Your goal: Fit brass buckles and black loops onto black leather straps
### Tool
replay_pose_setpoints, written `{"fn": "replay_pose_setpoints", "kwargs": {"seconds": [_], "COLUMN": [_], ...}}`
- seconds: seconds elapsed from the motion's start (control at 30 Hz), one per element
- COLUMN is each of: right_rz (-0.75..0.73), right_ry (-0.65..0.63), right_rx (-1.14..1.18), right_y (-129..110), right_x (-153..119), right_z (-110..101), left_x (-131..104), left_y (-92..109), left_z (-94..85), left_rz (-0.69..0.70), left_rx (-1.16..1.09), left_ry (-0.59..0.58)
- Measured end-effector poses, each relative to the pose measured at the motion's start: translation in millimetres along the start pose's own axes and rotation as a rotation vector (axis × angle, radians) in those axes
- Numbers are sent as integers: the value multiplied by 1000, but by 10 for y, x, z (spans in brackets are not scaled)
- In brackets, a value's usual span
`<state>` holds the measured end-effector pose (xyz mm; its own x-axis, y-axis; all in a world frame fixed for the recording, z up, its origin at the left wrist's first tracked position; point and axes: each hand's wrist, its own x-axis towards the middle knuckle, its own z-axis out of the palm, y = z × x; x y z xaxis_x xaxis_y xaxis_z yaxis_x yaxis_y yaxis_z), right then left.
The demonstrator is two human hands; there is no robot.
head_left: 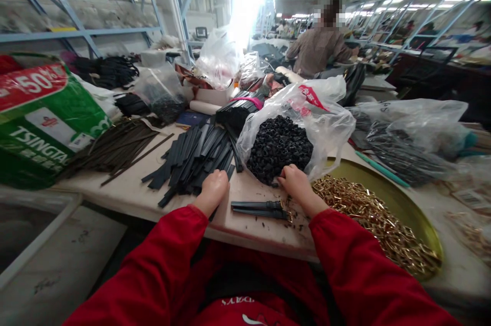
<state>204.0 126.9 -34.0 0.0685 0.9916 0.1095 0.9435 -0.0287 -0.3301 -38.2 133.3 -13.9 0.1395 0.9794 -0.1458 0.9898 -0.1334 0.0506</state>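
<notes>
My left hand (214, 189) is closed around a black strap (230, 171), whose ends show above and below the fist. It is beside a fanned pile of flat black straps (195, 149). My right hand (296, 184) pinches at the near edge of an open clear plastic bag (326, 121) full of small black loops (282, 147). A small dark loop seems to be at its fingertips, partly hidden. Between the hands, a few straps with gold buckles (261, 209) lie together on the table (245, 229).
A gold-coloured round tray (399, 203) heaped with gold buckles (368, 218) stands at the right. At left are brown strips (115, 144) and a green and red bag (46, 121). More plastic bags (418, 132) lie at right. A person (320, 47) sits farther back.
</notes>
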Motion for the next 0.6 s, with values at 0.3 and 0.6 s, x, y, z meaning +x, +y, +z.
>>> {"fn": "replay_pose_setpoints", "kwargs": {"seconds": [0.3, 0.6], "right_rz": [32, 468], "right_ry": [28, -328], "right_rx": [604, 1882], "right_y": [48, -238], "right_x": [-268, -751], "right_z": [-166, -263], "left_x": [95, -586], "left_y": [-13, 322], "left_z": [86, -163], "left_rz": [-9, 327], "left_rx": [-139, -732], "left_ry": [57, 8]}}
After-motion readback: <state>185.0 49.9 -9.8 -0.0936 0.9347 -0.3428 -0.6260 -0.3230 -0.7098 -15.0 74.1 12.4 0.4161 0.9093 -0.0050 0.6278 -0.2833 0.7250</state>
